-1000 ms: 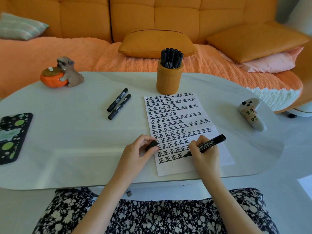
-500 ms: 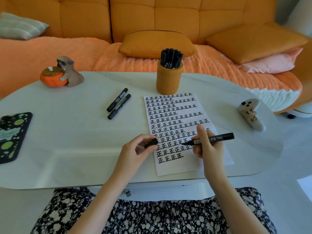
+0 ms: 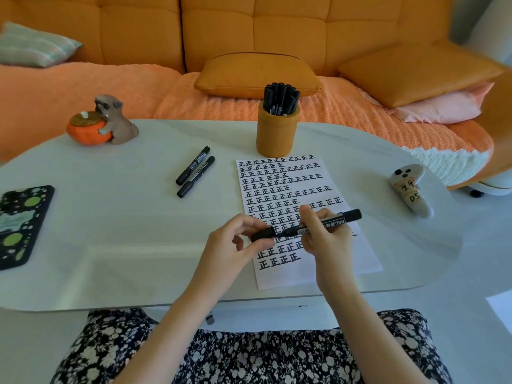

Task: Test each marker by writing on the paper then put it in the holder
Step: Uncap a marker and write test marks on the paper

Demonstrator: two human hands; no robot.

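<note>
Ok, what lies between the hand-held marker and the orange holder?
Only the paper, its rows of written characters running from the marker up nearly to the holder; nothing else lies there, as the head view shows.

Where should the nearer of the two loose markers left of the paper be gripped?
Probably pinch the nearer marker at mid-barrel, from above and its right side. It lies flat on the table, slanted, with the other marker close along its left, so that side leaves little room for fingers.
</note>
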